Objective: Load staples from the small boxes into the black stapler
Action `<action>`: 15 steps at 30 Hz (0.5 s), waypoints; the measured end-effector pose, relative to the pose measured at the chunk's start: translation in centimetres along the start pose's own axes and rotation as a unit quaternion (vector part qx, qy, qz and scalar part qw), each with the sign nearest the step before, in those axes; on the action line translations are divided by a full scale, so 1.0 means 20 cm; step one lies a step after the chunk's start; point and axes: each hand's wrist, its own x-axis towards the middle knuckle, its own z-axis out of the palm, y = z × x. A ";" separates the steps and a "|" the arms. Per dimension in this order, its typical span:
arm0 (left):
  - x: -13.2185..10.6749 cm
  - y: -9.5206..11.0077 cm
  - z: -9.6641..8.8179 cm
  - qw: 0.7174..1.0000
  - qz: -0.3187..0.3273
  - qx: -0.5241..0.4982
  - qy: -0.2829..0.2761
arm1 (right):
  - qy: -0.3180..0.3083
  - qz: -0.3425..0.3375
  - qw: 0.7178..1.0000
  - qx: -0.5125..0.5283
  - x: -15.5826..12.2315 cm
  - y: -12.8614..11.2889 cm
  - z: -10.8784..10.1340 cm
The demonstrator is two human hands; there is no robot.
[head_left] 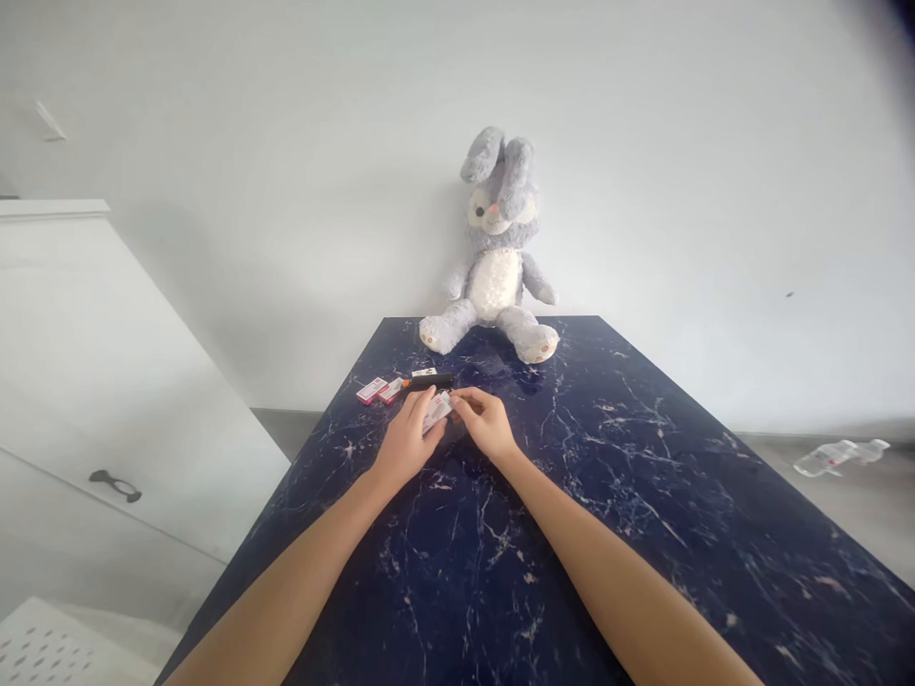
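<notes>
Both my hands meet over the middle of a dark blue marbled table. My left hand and my right hand are closed together on a small white and pink box, fingers pinching its edges. Just beyond the hands lies a black stapler-like tool with an orange end. Two small pink and white boxes lie side by side to its left, and another small white piece sits behind the tool.
A grey and white plush rabbit sits at the table's far edge against the white wall. A white cabinet stands to the left. An empty plastic bottle lies on the floor at right.
</notes>
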 end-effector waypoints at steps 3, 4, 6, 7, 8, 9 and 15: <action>0.00 0.00 0.00 1.000 0.005 0.008 0.005 | -0.005 0.033 0.999 0.033 0.01 0.02 -0.01; 0.00 0.00 0.00 1.000 -0.003 0.008 0.012 | -0.013 0.043 0.998 0.042 0.02 0.02 -0.01; 0.00 0.00 0.00 1.000 -0.022 0.003 0.020 | -0.027 0.062 0.996 0.057 0.03 0.03 -0.02; 0.00 0.00 0.00 0.999 -0.028 -0.003 0.018 | -0.026 0.071 0.995 0.065 0.03 0.03 -0.02; 0.00 0.00 -0.01 0.999 -0.028 -0.008 0.012 | -0.021 0.079 0.994 0.073 0.03 0.03 -0.02; 0.00 0.00 -0.01 1.000 -0.026 -0.013 0.002 | -0.015 0.085 0.993 0.080 0.03 0.04 -0.02; 0.01 0.00 0.00 0.999 -0.047 0.004 -0.006 | -0.051 0.046 0.998 0.017 0.04 0.04 -0.01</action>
